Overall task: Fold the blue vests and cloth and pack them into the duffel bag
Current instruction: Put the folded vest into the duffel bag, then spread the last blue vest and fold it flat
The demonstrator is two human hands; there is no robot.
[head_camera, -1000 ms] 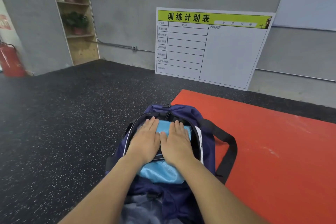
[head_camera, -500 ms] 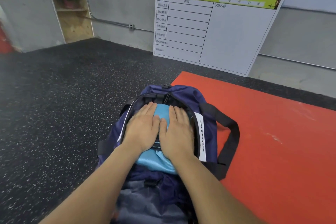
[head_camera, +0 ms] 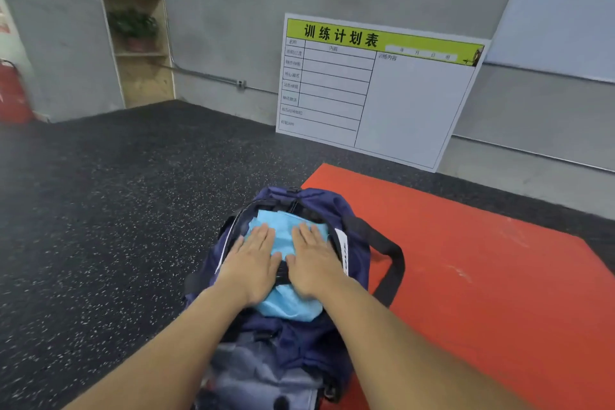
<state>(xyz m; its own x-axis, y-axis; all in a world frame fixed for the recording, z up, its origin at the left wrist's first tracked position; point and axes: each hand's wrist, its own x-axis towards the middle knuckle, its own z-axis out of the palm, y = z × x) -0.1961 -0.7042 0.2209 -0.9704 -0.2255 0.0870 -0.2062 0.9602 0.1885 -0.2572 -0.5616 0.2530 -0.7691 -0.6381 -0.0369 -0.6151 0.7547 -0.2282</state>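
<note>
A navy duffel bag (head_camera: 332,210) lies open on the floor in front of me, half on the red mat. Folded light blue fabric (head_camera: 286,226) fills its opening and bulges out at the near end. My left hand (head_camera: 253,263) lies flat on the left side of the fabric, fingers straight. My right hand (head_camera: 312,260) lies flat on the right side, a small gap between the two. A black strap crosses the fabric between my hands. How many pieces are inside is hidden.
A red mat (head_camera: 482,276) covers the floor to the right. A white training-plan board (head_camera: 376,90) leans on the grey wall behind the bag. Black speckled floor (head_camera: 116,210) spreads left; a wooden shelf with plants (head_camera: 133,27) and a red extinguisher (head_camera: 13,93) stand far left.
Both hands slid back toward me and apart on the fabric, uncovering more of its far end. The camera tilted, shifting the view.
</note>
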